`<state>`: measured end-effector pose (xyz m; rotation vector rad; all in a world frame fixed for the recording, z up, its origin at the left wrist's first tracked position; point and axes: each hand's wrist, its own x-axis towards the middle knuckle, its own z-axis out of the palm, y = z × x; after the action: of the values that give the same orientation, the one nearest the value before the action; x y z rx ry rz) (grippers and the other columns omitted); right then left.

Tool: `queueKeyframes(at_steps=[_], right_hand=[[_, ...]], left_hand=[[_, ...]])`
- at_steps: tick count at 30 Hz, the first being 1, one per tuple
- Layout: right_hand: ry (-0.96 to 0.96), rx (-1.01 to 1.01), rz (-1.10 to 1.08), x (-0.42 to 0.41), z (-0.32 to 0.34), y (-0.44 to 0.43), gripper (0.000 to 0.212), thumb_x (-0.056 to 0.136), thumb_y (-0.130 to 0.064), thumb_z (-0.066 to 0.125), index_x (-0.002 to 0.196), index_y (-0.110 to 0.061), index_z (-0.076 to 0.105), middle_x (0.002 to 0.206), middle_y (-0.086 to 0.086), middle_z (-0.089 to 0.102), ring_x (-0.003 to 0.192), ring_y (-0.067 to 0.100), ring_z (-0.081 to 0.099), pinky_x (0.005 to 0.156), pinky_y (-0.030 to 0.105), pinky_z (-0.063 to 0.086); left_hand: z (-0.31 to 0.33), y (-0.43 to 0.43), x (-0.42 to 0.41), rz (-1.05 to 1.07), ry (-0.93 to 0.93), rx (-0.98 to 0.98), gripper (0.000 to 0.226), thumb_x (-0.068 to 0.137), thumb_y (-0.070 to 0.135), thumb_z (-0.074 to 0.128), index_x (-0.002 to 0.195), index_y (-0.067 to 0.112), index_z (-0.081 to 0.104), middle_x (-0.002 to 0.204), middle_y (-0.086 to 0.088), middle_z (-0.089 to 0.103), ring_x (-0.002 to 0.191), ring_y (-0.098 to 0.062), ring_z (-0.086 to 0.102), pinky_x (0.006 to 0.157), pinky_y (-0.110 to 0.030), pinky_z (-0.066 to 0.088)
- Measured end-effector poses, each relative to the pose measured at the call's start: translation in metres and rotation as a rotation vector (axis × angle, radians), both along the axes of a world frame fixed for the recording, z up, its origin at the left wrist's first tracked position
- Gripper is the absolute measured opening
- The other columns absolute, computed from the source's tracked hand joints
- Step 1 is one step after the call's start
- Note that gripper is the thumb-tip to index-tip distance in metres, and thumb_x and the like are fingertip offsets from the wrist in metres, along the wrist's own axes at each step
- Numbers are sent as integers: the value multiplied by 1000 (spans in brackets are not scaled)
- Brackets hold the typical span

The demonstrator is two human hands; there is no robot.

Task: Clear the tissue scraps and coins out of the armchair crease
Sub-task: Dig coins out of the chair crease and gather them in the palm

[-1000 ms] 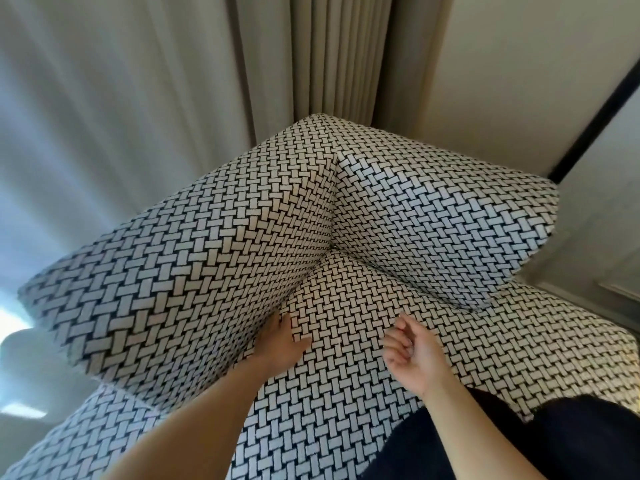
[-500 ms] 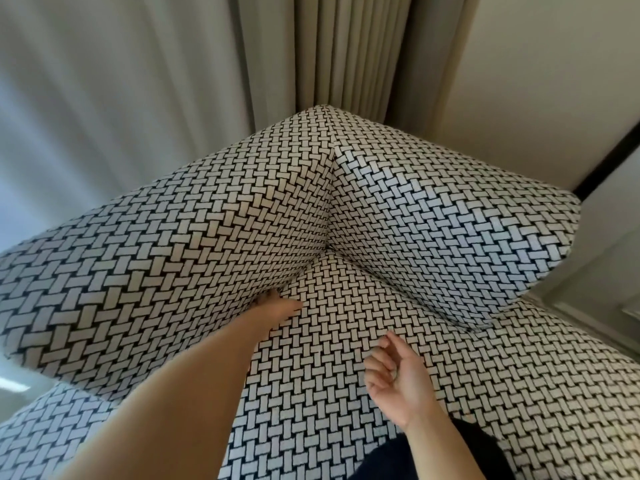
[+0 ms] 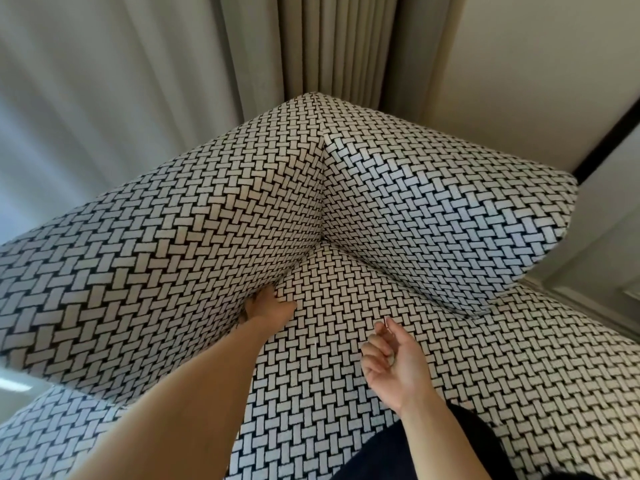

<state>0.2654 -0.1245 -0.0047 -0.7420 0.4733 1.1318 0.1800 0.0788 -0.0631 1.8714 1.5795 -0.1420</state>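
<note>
The armchair (image 3: 346, 292) is covered in a black-and-white woven pattern. My left hand (image 3: 268, 306) has its fingers pushed into the crease (image 3: 299, 266) between the left armrest (image 3: 156, 265) and the seat, so the fingertips are hidden. My right hand (image 3: 398, 365) hovers palm up over the seat, a little to the right of the left hand, with its fingers loosely curled. A small pale spot shows inside the curl, too small to identify. No tissue scraps or coins are visible on the fabric.
The backrest cushion (image 3: 433, 216) meets the armrest at the far corner of the seat. Beige curtains (image 3: 329, 46) hang behind the chair and a pale wall (image 3: 519, 64) is at the right. My dark-clothed leg (image 3: 433, 455) rests at the seat's front.
The view has shifted closer and downward. My left hand has slid deeper along the crease, and my right hand has drawn back toward me and loosened from a tight curl.
</note>
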Motion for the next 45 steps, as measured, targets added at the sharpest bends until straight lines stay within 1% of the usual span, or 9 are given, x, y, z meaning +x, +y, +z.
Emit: queueKeyframes(at_steps=[5, 10, 15, 20, 25, 28, 33, 39, 45], right_hand=[[9, -5, -7, -1, -2, 0, 30, 95, -26, 47, 69, -12, 52, 48, -6, 29, 36, 7, 23, 32, 17, 19], [3, -50, -41, -2, 0, -4, 29, 95, -24, 47, 70, -12, 52, 47, -6, 29, 35, 7, 22, 31, 17, 19], [-10, -102, -114, -2, 3, -12, 29, 97, -22, 43, 71, -12, 50, 46, -6, 29, 34, 6, 22, 30, 16, 18], [-12, -123, -139, -3, 4, -13, 27, 97, -22, 44, 72, -12, 51, 47, -6, 29, 34, 6, 22, 31, 16, 19], [0, -92, -118, -4, 8, -13, 25, 95, -21, 47, 75, -11, 56, 52, -4, 37, 38, 7, 28, 33, 16, 25], [23, -43, -115, -6, 15, -13, 27, 95, -23, 48, 84, -6, 65, 58, 0, 48, 46, 7, 39, 37, 16, 36], [84, 102, -190, -1, 20, -14, 29, 96, -22, 49, 100, 0, 67, 77, 9, 65, 69, 16, 61, 58, 26, 58], [-23, 151, -189, 10, 28, -18, 32, 99, -19, 43, 105, 4, 64, 92, 20, 70, 85, 25, 68, 84, 38, 55], [-9, 211, -224, 35, 33, -35, 26, 94, -11, 47, 105, 6, 63, 101, 22, 69, 102, 27, 65, 86, 40, 54]], left_hand=[[-2, 9, -15, -39, -114, -7, 62, 81, 23, 59, 140, 20, 38, 139, -6, 44, 128, -27, 39, 109, -45, 34], [-11, -2, -21, -182, -12, 275, 50, 93, 22, 52, 141, 17, 41, 142, -5, 33, 123, -24, 40, 106, -40, 39], [-8, -15, -21, -262, 15, 524, 18, 93, 5, 53, 103, 6, 68, 118, -10, 55, 100, -20, 56, 89, -27, 50], [-2, -13, -30, -407, 63, 528, 24, 90, -6, 50, 103, 7, 65, 114, -7, 52, 94, -19, 59, 85, -25, 52], [37, -35, -16, -143, -252, 308, 18, 95, 10, 52, 84, 18, 65, 80, -2, 61, 62, -11, 53, 50, -13, 37], [56, -61, 2, -46, -479, 85, 17, 92, 21, 60, 101, 13, 71, 82, 4, 66, 61, -7, 51, 52, -11, 38], [92, -93, 24, -140, -724, -54, 2, 81, 22, 73, 79, 21, 73, 78, 10, 71, 75, -13, 63, 66, -16, 49], [110, -121, 38, -551, -627, 107, 4, 82, 20, 71, 80, 23, 73, 73, 19, 66, 75, 11, 58, 70, 2, 38], [109, -117, 60, -731, -710, 277, 13, 89, 23, 62, 93, 25, 73, 89, 23, 63, 92, 10, 52, 94, -13, 33]])
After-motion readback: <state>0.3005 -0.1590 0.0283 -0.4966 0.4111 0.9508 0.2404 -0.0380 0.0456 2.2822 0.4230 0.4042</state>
